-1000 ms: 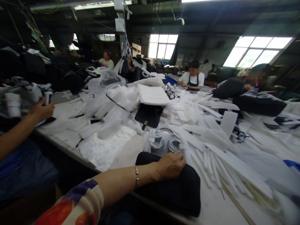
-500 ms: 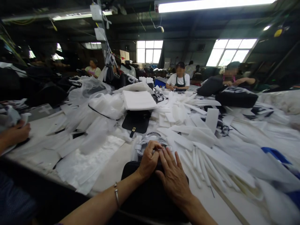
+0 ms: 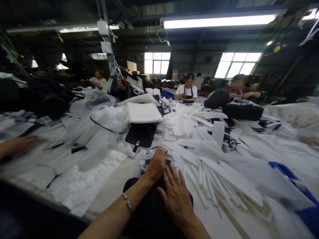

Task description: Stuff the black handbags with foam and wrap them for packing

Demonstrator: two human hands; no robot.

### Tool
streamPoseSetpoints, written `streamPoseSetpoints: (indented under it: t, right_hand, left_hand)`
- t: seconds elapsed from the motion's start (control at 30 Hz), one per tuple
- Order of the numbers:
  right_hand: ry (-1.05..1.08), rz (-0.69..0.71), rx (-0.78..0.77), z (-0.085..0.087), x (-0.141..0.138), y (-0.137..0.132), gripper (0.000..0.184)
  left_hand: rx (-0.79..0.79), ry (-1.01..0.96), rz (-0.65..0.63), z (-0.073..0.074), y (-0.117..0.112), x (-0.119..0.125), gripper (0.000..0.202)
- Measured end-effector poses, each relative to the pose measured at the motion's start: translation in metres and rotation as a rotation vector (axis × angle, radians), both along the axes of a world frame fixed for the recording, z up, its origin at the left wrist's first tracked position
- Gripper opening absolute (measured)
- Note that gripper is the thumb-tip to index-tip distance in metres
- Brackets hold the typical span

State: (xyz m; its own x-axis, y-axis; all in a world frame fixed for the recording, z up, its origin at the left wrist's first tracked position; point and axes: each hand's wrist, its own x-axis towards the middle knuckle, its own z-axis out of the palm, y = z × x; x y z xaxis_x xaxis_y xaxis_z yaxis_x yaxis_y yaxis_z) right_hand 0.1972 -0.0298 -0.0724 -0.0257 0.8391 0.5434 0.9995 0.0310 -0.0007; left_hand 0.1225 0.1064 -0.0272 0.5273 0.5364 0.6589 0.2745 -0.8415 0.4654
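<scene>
Fingers of one left hand curl, grip unclear, beside one right hand flat on one black bag.

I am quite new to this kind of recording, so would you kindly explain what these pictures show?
There is no machine here: a person works bare-handed, and every picture comes from one head-worn camera looking forward and down. The left hand, with a bracelet on its wrist, is curled at the far edge of a black padded piece; whether it pinches anything is hidden. The right hand lies flat on that piece. Farther along the table are a black flap with a gold clasp, a white sheet and thin white rods. The hand at the left edge is another person's.
</scene>
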Motion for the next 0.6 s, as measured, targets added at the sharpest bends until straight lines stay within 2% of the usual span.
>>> streamPoseSetpoints:
  t: [0.1,0.3,0.43,0.53,0.6]
  right_hand:
    - [-0.025,0.011,0.055,-0.001,0.001,0.001,0.055]
    - [-0.136,0.061,0.095,-0.004,0.004,0.002,0.058]
    - [-0.067,0.174,0.1,-0.009,0.019,-0.001,0.058]
    - [0.034,0.308,0.127,0.004,0.036,-0.003,0.045]
    - [0.091,0.38,0.17,0.026,0.041,0.0,0.033]
  left_hand:
    - [0.008,0.106,0.04,-0.007,0.003,0.007,0.025]
    - [0.006,0.312,0.133,0.008,0.008,0.02,0.018]
    - [0.011,0.391,0.172,0.003,0.012,0.022,0.018]
    - [0.019,0.413,0.182,-0.002,0.012,0.021,0.017]
    - [0.036,0.404,0.181,-0.004,0.011,0.022,0.018]
